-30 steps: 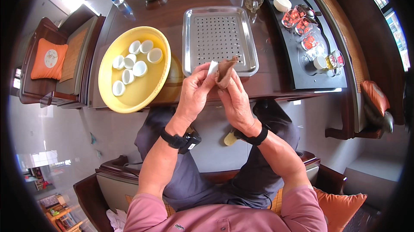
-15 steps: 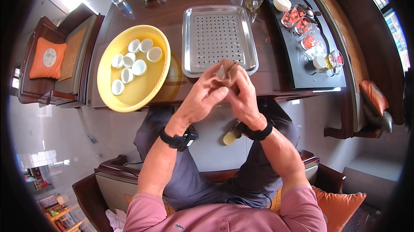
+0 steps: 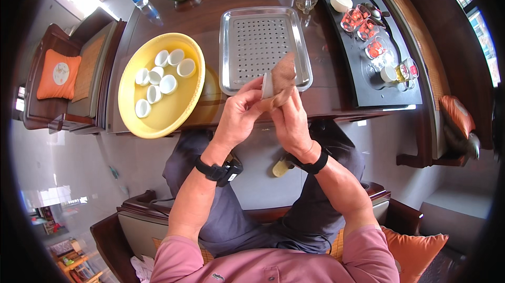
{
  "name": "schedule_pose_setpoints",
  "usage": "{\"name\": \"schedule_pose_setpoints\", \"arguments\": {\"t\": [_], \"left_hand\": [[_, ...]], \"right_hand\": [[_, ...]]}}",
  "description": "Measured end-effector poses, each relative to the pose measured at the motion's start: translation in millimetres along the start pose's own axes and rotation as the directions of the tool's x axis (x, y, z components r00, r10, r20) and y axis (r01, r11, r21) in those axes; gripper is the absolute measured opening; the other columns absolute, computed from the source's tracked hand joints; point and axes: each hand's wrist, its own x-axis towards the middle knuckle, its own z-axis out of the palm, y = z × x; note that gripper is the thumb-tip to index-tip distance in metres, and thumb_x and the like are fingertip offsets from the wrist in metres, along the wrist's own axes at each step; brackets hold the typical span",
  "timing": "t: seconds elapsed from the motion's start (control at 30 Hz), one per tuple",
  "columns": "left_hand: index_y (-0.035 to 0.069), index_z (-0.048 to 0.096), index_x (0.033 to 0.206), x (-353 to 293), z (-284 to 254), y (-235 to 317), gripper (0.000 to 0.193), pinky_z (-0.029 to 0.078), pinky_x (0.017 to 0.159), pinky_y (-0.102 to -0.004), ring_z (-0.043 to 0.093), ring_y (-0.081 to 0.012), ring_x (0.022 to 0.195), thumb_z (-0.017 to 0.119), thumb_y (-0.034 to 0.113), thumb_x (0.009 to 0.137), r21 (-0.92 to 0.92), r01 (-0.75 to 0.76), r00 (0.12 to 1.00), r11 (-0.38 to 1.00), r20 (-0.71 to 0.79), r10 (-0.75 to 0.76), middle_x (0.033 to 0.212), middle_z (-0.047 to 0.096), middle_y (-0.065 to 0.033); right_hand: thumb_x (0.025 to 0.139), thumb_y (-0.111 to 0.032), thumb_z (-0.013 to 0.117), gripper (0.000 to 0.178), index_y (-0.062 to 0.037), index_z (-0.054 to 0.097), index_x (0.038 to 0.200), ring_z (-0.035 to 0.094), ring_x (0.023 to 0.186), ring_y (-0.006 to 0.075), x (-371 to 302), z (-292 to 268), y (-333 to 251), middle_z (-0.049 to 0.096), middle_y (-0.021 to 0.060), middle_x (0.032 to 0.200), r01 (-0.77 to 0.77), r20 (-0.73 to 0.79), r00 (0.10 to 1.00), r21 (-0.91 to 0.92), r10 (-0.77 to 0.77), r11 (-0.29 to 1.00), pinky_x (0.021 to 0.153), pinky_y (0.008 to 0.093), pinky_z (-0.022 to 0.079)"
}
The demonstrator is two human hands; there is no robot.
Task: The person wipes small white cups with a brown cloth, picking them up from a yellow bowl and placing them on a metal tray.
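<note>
Evidently gripping a white cup (image 3: pixel 268 84) with the left hand (image 3: pixel 236 119), thumb and fingers closed on its wall, likely to steady it while leaving one side free for the cloth. Closed too, right hand (image 3: pixel 292 128), pinching a bunched brown cloth (image 3: pixel 284 73) against the cup; one end sticking up above the fingers, lower folds caught between the two hands. Cannot tell the depth of any cloth inside the cup; mostly hidden by fingers and folds.

Cup and cloth both held up in front of the body, over the near edge of a perforated metal tray (image 3: pixel 258 46), not resting on it. Tray placed flat on the bench (image 3: pixel 213 7), directly ahead, probably for short reach; rows of small holes presumably meant for draining.

To the left, at the near bench edge, a wide yellow basin (image 3: pixel 171 113). Inside, eight white cups (image 3: pixel 168 84), loosely spread, mostly mouth-up, some tilted; perhaps gathered there for keeping together behind the raised wall, close to the left side.

To the right, a black tea tray (image 3: pixel 363 94) carrying red-marked glasses (image 3: pixel 375 47), seemingly set aside to leave room at centre. Forearms raised off the bench, black bands (image 3: pixel 211 171) on both wrists.
</note>
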Motion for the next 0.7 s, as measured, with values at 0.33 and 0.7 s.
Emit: {"name": "schedule_pose_setpoints", "arguments": {"t": [0.33,0.7], "left_hand": [[-0.002,0.071,0.106,6.0,3.1,-0.4,0.017,0.055,0.094,-0.0370,0.066,-0.0278,0.112,0.071,0.006,0.092,0.673,-0.351,0.899,0.651,0.048,0.435,0.139,0.056,-0.0142],[0.000,0.067,0.109,5.7,-1.0,8.3,0.029,0.055,0.094,-0.0392,0.062,-0.0318,0.114,0.077,0.004,0.082,0.623,-0.421,0.856,0.659,0.032,0.516,0.131,0.056,-0.0154]], "right_hand": [[0.097,-0.010,0.065,0.016,0.0012,0.063,0.109,0.059,0.070,0.0053,2.1,-6.2,6.2,0.067,0.0010,0.085,-0.582,0.211,0.747,0.666,0.631,0.467,0.059,0.0238,0.048],[0.101,-0.017,0.063,0.018,-0.0001,0.061,0.107,0.064,0.067,0.0120,4.6,-11.7,8.8,0.068,0.0055,0.085,-0.613,0.327,0.711,0.723,0.623,0.319,0.058,0.0263,0.051]]}}
